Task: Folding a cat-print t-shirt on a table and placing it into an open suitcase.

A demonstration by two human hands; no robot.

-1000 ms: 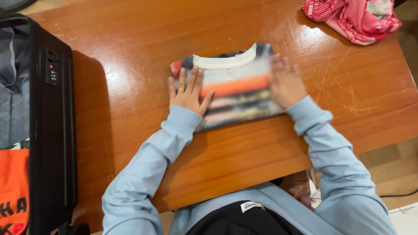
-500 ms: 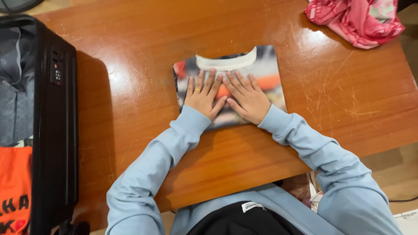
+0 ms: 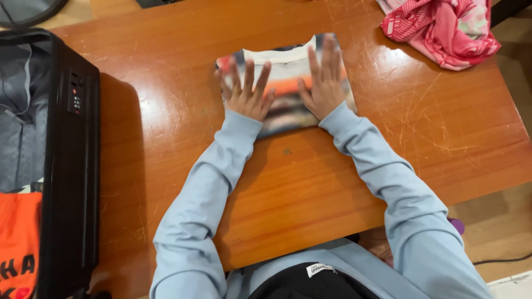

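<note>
A folded shirt with a white collar and a blurry grey, orange and red print lies flat on the brown wooden table. My left hand rests palm down on its left half with fingers spread. Pressed flat on the right half is my right hand, fingers pointing away from me toward the collar. Both hands hold nothing. Light blue sleeves cover both my arms.
An open black suitcase stands at the left table edge, with grey lining and an orange garment inside. A crumpled pink patterned cloth lies at the far right corner. The table's near edge runs just before my body.
My hands moved apart from the shirt's middle and slid farther up toward the collar, fingers spread. The shirt sits a little farther from me in view.
</note>
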